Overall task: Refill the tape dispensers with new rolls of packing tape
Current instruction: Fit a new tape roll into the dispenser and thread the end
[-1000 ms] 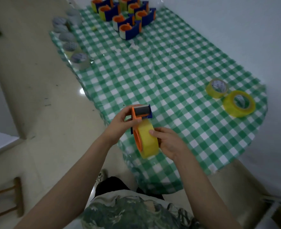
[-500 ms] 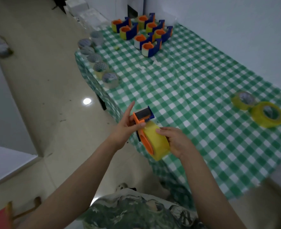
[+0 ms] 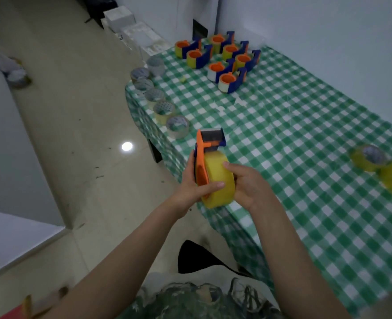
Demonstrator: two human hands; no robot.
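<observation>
Two hands hold one dispenser (image 3: 210, 140) over the table's (image 3: 305, 157) near edge: your left hand (image 3: 189, 189) curls round its orange side, your right hand (image 3: 250, 187) wraps the yellow roll (image 3: 218, 180) mounted on it.

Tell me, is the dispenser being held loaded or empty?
Loaded. A yellow tape roll sits in the orange-and-blue dispenser, gripped by the left hand and right hand. Threading: cannot tell.
</observation>
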